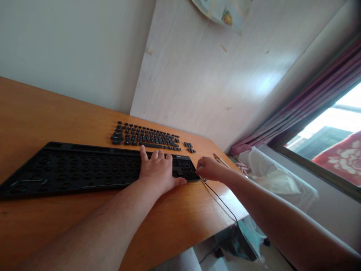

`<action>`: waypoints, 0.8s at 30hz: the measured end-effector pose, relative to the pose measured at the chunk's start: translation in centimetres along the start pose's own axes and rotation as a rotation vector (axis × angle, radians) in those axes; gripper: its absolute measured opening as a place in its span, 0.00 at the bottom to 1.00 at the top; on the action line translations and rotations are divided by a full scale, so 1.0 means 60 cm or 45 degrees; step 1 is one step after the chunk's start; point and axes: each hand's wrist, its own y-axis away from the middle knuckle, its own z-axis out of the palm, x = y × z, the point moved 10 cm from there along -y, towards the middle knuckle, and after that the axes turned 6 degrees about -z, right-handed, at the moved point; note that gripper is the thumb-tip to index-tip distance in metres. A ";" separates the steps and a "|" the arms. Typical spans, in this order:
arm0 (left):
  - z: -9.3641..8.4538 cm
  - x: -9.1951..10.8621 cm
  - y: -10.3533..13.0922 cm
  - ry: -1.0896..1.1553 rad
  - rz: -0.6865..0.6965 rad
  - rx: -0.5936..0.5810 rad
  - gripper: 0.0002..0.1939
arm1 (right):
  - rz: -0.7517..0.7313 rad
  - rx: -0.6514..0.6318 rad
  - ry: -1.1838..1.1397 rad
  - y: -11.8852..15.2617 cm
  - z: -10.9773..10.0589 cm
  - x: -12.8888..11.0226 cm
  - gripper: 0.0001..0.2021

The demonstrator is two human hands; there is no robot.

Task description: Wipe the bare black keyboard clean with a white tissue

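A long black keyboard (93, 165) with its keycaps off lies on the desk. My left hand (156, 169) rests across it toward its right half, palm down, fingers spread and thumb stretched toward the near edge. At the keyboard's right end my right hand (208, 168) is closed, the fingers curled together. Whatever it holds is hidden; something small and shiny shows just below the fingers. A thin black cable (222, 203) runs from beside that hand to the desk's edge. Loose black keycaps (149, 135) lie in rows behind the keyboard, with smaller groups of keycaps (189, 146) at their right.
The wooden desk (169, 210) meets a pale board (191, 75) at the back. Thin stick-like items (221, 160) lie near its right edge. Beyond that edge are a bundle in clear plastic (276, 177), a curtain (296, 101) and a window.
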 end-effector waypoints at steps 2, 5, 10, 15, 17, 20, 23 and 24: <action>0.001 -0.001 0.000 0.000 -0.006 -0.005 0.51 | 0.009 0.012 -0.001 0.007 0.000 0.001 0.06; 0.001 -0.002 0.000 0.008 -0.009 -0.008 0.50 | 0.011 -0.021 -0.052 0.021 0.005 0.000 0.06; 0.001 -0.004 -0.001 -0.005 -0.018 -0.003 0.50 | 0.017 -0.060 -0.217 0.038 0.001 0.000 0.03; 0.001 -0.002 -0.001 -0.007 -0.018 -0.019 0.49 | 0.138 -0.018 -0.499 0.014 -0.014 0.017 0.04; -0.001 -0.002 -0.001 -0.011 -0.024 -0.018 0.49 | 0.142 0.051 -0.499 -0.007 -0.022 0.019 0.03; -0.003 -0.001 0.000 -0.012 -0.029 -0.034 0.47 | 0.082 0.121 -0.402 -0.041 -0.029 0.007 0.03; -0.001 -0.001 0.002 -0.010 -0.025 -0.033 0.46 | 0.037 0.113 -0.327 -0.068 -0.024 -0.009 0.04; -0.002 -0.001 0.002 -0.009 -0.020 -0.017 0.46 | 0.021 0.106 -0.308 -0.074 -0.022 -0.014 0.04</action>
